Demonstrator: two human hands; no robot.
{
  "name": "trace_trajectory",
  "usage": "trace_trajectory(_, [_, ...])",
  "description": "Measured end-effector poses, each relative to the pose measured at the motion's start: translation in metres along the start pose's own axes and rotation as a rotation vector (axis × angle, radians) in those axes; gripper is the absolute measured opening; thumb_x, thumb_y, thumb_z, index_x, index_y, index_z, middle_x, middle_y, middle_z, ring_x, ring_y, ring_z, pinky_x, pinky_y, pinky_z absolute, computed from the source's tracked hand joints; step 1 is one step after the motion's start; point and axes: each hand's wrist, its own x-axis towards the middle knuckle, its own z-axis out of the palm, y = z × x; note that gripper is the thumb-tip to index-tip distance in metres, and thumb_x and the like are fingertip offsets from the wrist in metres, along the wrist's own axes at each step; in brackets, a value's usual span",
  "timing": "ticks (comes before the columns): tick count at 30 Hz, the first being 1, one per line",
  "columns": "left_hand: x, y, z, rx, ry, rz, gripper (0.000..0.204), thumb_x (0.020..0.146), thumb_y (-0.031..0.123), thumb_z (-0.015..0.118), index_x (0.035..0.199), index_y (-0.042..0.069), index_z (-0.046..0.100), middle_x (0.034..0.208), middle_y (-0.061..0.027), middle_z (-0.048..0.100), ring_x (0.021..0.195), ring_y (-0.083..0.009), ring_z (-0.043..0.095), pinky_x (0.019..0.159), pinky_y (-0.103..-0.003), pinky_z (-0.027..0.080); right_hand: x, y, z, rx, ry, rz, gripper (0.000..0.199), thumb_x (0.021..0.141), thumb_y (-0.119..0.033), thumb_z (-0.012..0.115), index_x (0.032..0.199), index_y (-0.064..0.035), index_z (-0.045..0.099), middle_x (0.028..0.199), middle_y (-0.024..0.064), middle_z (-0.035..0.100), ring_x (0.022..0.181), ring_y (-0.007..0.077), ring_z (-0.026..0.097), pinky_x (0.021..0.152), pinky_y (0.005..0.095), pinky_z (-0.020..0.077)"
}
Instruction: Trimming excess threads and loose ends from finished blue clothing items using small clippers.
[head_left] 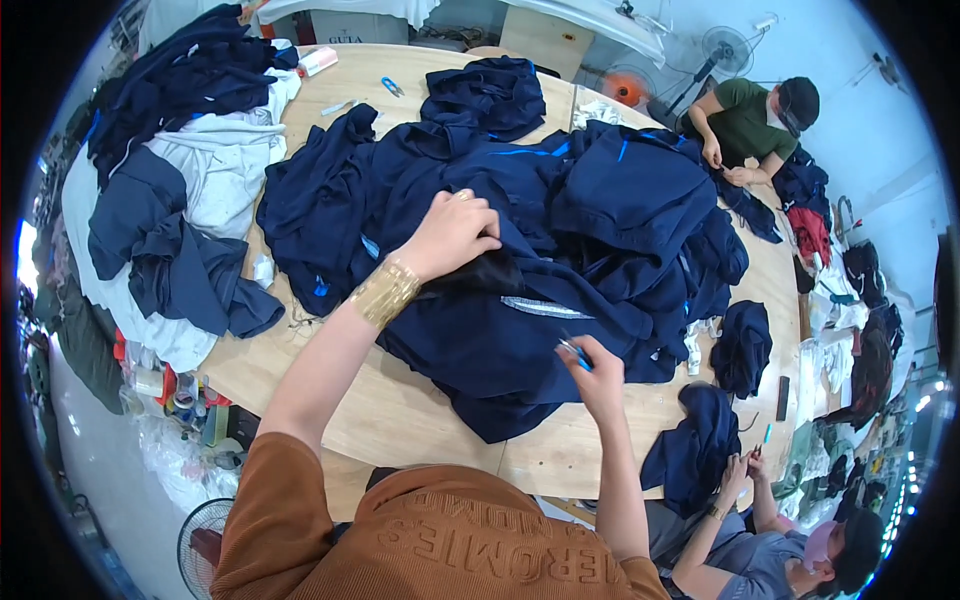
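A large heap of navy garments [620, 200] covers the middle of the wooden table. My left hand [455, 235], a wide gold bracelet on its wrist, is closed on the cloth of a navy garment [480, 350] at the near side of the heap. Black fabric [490, 280] shows just below those fingers, beside a pale silvery strip [545, 309]. Over the same garment's right part, my right hand [600, 380] is wrapped round small blue-handled thread snips [575, 352], their tips pointing up and left. My left fingertips are partly hidden in the folds.
White and dark garments [210, 165] pile up at the left. Another pair of blue snips [391, 87] lies at the far edge. Co-workers sit at the far right [745, 130] and near right [780, 560], handling navy pieces. A fan [205, 540] stands at lower left.
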Motion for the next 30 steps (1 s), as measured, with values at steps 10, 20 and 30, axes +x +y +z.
trace_trajectory(10, [-0.1, 0.082, 0.013, -0.491, 0.295, -0.322, 0.008, 0.073, 0.0, 0.067, 0.079, -0.001, 0.062, 0.072, -0.0063, 0.058, 0.059, -0.0113, 0.057, 0.051, -0.021, 0.045, -0.03, -0.005, 0.011, 0.403, -0.037, 0.239, 0.014, 0.083, -0.013, 0.06, 0.084, 0.0005, 0.063, 0.059, -0.0032, 0.05, 0.052, 0.0048, 0.041, 0.049, 0.0192, 0.0319])
trace_trajectory(20, [-0.132, 0.109, 0.038, -0.387, 0.517, -0.267, 0.013, 0.073, -0.003, 0.064, 0.084, 0.003, 0.062, 0.089, -0.0065, 0.059, 0.072, -0.0188, 0.06, 0.059, -0.026, 0.049, -0.008, -0.063, 0.063, 0.732, -0.224, 0.385, 0.016, 0.083, -0.018, 0.061, 0.075, -0.0043, 0.062, 0.056, 0.0006, 0.056, 0.042, 0.0005, 0.033, 0.038, 0.0172, 0.0212])
trace_trajectory(30, [-0.165, 0.122, 0.063, -1.558, 0.093, -0.824, 0.039, 0.09, 0.033, 0.051, 0.117, 0.005, 0.051, 0.102, -0.0055, 0.058, 0.09, -0.0122, 0.057, 0.075, -0.028, 0.049, -0.015, -0.048, 0.071, 0.686, -0.281, 0.418, 0.011, 0.081, -0.016, 0.065, 0.078, -0.007, 0.06, 0.059, -0.0058, 0.05, 0.045, 0.0008, 0.036, 0.039, 0.0178, 0.0242])
